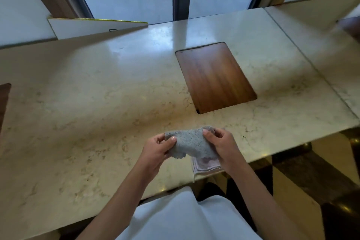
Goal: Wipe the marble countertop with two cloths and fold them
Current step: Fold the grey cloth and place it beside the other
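Observation:
A grey cloth hangs between both my hands just above the marble countertop, near its front edge. My left hand pinches the cloth's left end and my right hand grips its right end. Under the grey cloth, a folded pale pink cloth lies flat on the marble at the front edge, partly hidden by the grey cloth and my right hand.
A brown wooden panel is set into the marble beyond my hands. A white board leans at the back left by the window. The counter's right end drops off to a dark floor. Another dark wooden panel shows at the left edge.

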Motion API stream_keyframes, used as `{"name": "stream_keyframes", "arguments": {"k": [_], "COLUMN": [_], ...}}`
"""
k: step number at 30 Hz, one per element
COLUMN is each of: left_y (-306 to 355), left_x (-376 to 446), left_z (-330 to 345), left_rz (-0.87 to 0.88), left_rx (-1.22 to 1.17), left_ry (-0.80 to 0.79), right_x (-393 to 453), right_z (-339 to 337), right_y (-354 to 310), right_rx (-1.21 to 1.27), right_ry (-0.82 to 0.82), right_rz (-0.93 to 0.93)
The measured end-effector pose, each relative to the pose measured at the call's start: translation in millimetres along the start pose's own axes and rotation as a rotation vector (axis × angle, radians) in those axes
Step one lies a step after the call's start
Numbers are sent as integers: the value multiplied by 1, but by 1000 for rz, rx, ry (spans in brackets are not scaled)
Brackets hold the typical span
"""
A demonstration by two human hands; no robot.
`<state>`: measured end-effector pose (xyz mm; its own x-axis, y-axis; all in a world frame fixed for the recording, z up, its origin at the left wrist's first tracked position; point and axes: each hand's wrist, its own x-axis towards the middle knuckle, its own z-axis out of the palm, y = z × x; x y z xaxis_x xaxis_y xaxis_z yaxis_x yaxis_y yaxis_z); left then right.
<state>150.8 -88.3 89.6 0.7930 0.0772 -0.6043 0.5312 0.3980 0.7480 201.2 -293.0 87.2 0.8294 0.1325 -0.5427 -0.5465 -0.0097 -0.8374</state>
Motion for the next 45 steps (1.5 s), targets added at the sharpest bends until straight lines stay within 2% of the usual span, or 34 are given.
{"name": "stream_keyframes", "arguments": {"k": [4, 9, 12, 16, 19, 23, 29, 34, 37, 39, 41, 43, 45], "left_y": [-22, -64, -92, -122, -123, -119, -110, -106, -108, -110, -111, -113, -118], "left_x": [15, 36, 41, 49, 59, 74, 91, 100, 101, 99, 94, 86, 80], "left_z": [54, 144, 195, 230, 245, 255, 256, 258, 256, 249, 237, 222, 205], "left_rz": [-36, 17, -20, -30, 37, 161, 252, 214, 274, 348, 444, 536, 516], "left_rx": [110, 372, 431, 530, 726, 877, 1112, 1122, 1085, 1087, 1146, 1254, 1392], "left_ry": [72, 222, 250, 296, 388, 487, 623, 633, 619, 621, 640, 656, 651], "right_x": [7, 25, 36, 51, 66, 85, 105, 112, 111, 107, 101, 93, 87], "right_z": [-66, -160, -211, -256, -264, -259, -249, -248, -247, -244, -238, -230, -227], "right_y": [1, 1, -1, -3, -5, -4, -11, -9, -8, -6, -4, 2, 13], "right_rx": [140, -146, -267, -388, -618, -922, -1010, -1073, -1099, -1156, -1200, -1234, -1312], "right_ry": [-49, -61, -64, -65, -94, -51, 62, 119, 144, 167, 158, 53, -101], "right_rz": [62, 31, 49, 75, 41, -87, -179, -176, -211, -306, -493, -706, -803]}}
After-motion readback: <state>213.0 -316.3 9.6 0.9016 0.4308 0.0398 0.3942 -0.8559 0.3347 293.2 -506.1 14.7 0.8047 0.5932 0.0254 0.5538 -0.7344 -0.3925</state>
